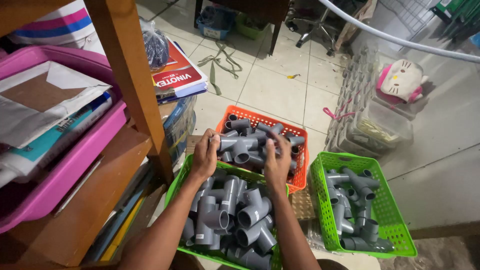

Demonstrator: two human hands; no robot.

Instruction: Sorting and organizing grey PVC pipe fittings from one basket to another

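Two hands grasp one grey plastic tee pipe fitting (239,145) above the orange plastic basket's (302,170) near edge: the left hand (205,156) grips its left end, the right hand (278,161) its right. Just nearer sits a green plastic basket (176,186) of like fittings; another green basket (395,220) stands rightward.

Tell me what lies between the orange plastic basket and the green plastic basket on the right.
Head view: only a narrow strip of pale floor separates the orange plastic basket from the right green plastic basket.
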